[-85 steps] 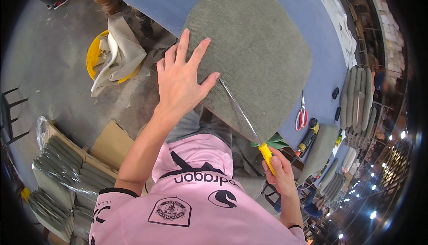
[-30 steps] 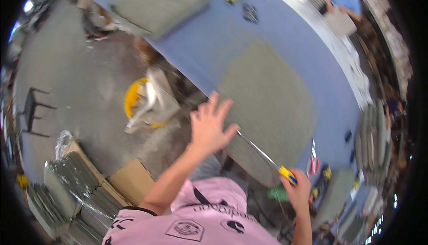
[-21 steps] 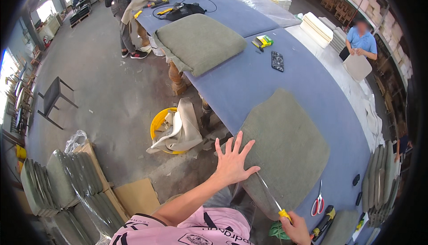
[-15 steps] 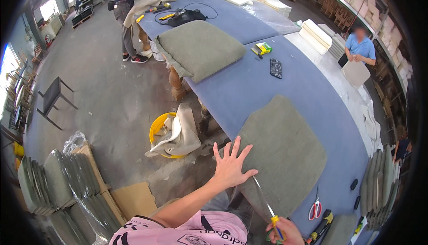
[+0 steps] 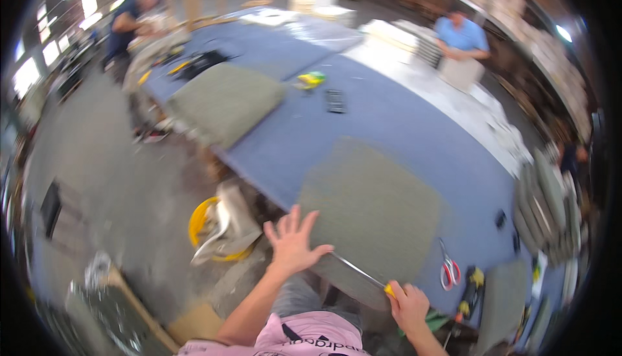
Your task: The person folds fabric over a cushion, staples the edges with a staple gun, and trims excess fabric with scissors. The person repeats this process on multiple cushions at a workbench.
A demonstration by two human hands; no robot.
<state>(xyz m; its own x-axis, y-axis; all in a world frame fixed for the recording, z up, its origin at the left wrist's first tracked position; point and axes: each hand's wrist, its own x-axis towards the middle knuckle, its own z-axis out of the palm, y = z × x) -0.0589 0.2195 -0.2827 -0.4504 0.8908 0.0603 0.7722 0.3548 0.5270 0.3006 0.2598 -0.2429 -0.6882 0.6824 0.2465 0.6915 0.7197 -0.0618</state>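
A grey-green cushion lies on the blue table near its front edge. My left hand is spread flat with fingers apart at the cushion's near left corner. My right hand grips the yellow handle of a long thin metal tool, whose shaft runs along the cushion's near edge toward my left hand.
A second grey-green cushion lies further back on the table. Red-handled scissors rest right of the near cushion. A yellow bucket holding fabric stands on the floor. One person in blue works far right, another person far left. Stacked cushions sit at right.
The view has swung upward, bringing the far table and other people into sight. My hands stay at the cushion's near edge, the left spread, the right holding the tool.
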